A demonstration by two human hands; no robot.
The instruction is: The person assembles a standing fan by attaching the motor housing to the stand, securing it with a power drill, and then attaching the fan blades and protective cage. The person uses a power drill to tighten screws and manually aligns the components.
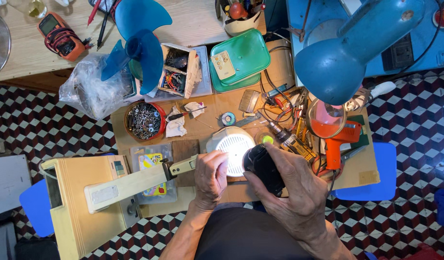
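Observation:
A cream fan body lies across the low wooden workbench (212, 113): its square base (82, 202) at the left, its neck (135, 185) running right to a round white motor housing (233, 144). My left hand (211, 175) grips the housing's left side where the neck joins it. My right hand (291, 185) holds a black rounded tool or motor part (264, 168) against the housing's right edge. What lies under the hands is hidden.
A blue fan blade (140, 43), a red tin of screws (145, 121), a white rag (176, 123), green lids with a remote (238, 60), a multimeter (60, 36), a blue desk lamp (352, 53), an orange heat gun (337, 142), a drill (289, 139) and a plastic bag (94, 86) crowd the bench.

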